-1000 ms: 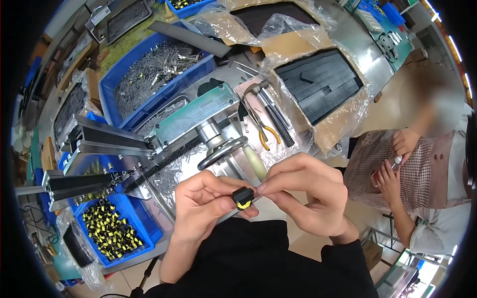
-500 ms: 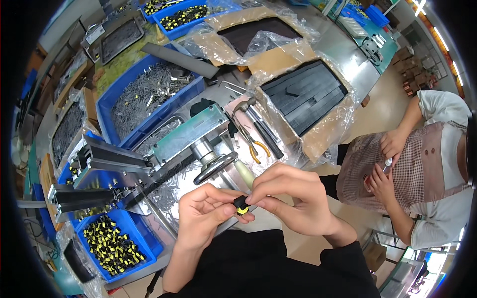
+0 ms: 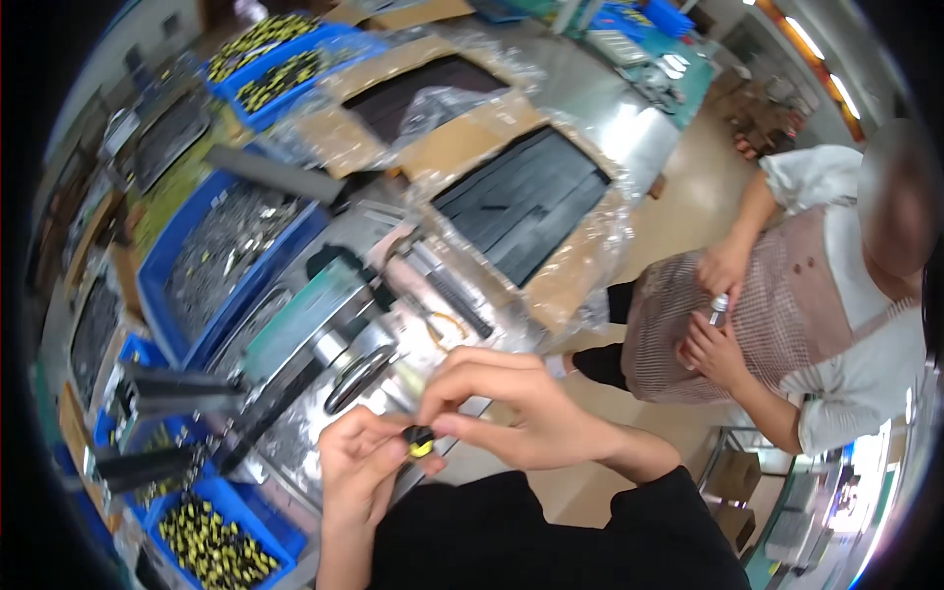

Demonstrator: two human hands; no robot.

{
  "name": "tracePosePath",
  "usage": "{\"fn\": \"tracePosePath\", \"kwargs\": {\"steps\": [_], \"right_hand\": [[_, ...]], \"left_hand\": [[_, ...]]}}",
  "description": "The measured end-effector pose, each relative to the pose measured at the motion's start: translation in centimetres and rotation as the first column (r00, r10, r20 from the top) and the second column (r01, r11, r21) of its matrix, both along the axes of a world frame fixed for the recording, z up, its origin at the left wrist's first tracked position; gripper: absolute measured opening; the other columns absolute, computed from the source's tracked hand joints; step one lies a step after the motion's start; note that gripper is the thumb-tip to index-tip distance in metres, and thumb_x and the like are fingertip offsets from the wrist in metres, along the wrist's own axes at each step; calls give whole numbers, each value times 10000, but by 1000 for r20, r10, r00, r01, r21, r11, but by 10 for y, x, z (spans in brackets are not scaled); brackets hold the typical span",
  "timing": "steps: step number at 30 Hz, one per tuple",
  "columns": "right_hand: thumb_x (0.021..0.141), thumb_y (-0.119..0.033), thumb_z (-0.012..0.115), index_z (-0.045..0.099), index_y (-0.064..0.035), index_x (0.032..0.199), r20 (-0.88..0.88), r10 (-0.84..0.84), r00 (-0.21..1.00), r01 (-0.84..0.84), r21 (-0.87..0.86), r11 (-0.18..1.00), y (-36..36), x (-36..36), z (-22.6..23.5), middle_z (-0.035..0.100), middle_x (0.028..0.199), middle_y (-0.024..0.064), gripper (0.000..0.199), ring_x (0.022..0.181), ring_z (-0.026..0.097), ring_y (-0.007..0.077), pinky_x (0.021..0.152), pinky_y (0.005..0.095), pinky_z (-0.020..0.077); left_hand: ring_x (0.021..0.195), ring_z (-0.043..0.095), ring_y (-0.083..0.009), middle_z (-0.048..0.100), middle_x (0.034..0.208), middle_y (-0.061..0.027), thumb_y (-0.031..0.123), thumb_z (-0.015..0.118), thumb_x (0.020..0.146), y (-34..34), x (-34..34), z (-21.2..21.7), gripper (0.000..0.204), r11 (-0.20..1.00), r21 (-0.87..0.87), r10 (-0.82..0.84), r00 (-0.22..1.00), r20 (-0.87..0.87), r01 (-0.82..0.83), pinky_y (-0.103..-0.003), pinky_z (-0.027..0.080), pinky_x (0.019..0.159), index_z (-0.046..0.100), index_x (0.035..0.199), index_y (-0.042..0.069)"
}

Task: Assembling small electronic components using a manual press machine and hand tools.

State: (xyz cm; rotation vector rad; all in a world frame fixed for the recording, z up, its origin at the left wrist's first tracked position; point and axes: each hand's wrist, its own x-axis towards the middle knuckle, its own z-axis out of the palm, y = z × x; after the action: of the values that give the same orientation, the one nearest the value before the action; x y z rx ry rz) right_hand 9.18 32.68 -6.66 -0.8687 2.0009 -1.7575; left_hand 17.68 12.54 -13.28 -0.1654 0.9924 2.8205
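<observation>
Two hands pinch one small black-and-yellow part (image 3: 421, 442): left hand (image 3: 360, 468) and right hand (image 3: 501, 403) both closed on it, above desk (image 3: 295, 462), near blue bin (image 3: 211, 536)

Four blue bins: two of black-and-yellow parts at the back (image 3: 280, 59), one of grey metal parts (image 3: 221, 261), one of black-and-yellow parts near (lower left) (image 3: 211, 541); two plastic-lined cardboard boxes of black pieces (image 3: 526, 202); one co-worker (image 3: 787, 305)
</observation>
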Motion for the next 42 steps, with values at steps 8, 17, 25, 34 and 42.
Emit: {"fn": "tracePosePath", "kwargs": {"steps": [8, 17, 25, 34, 42], "right_hand": [[903, -40, 708, 115, 49, 1599, 291, -645, 707, 705, -357, 613, 87, -177, 2, 632, 928, 118, 919, 712, 622, 216, 670, 334, 523], [873, 64, 559, -44, -30, 1629, 284, -861, 421, 907, -117, 405, 226, -342, -47, 574, 1052, 190, 971, 768, 617, 245, 676, 396, 599], [913, 37, 592, 635, 71, 1196, 269, -725, 634, 763, -63, 643, 196, -330, -33, 611, 877, 85, 288, 741, 613, 179, 692, 315, 572], [964, -123, 709, 693, -16, 1056, 6, -18, 1000, 18, -82, 996, 8, -75, 2, 686, 1008, 66, 142, 887, 697, 155, 797, 291, 580], [885, -30, 686, 640, -10, 1015, -318, 70, 946, -142, -209, 968, -30, -6, -31, 568, 971, 130, 140, 893, 600, 336, 751, 427, 480]], "left_hand": [[675, 706, -291, 696, 970, -308, 182, 773, 885, -6, 8, -1, 296, 992, -125, 32, 999, 13, -30, -346, 594, 600, 549, 933, -4], [916, 627, -226, 643, 965, -85, 133, 817, 870, -42, 35, -17, 309, 989, -124, 102, 981, 168, -82, -372, 522, 821, 576, 1051, 65], [942, 628, -244, 660, 1007, -116, 122, 789, 895, -43, 23, -22, 272, 986, -116, 133, 979, 156, -116, -399, 517, 855, 570, 1039, 54], [890, 644, -206, 658, 1046, -150, 150, 773, 924, -37, 0, -8, 269, 984, -175, 21, 1000, 22, -17, -334, 535, 777, 571, 1056, 30], [975, 643, -224, 646, 1055, -139, 213, 798, 897, -35, 13, -20, 330, 954, -296, 56, 998, 37, -43, -363, 543, 850, 543, 1001, 31]]}}
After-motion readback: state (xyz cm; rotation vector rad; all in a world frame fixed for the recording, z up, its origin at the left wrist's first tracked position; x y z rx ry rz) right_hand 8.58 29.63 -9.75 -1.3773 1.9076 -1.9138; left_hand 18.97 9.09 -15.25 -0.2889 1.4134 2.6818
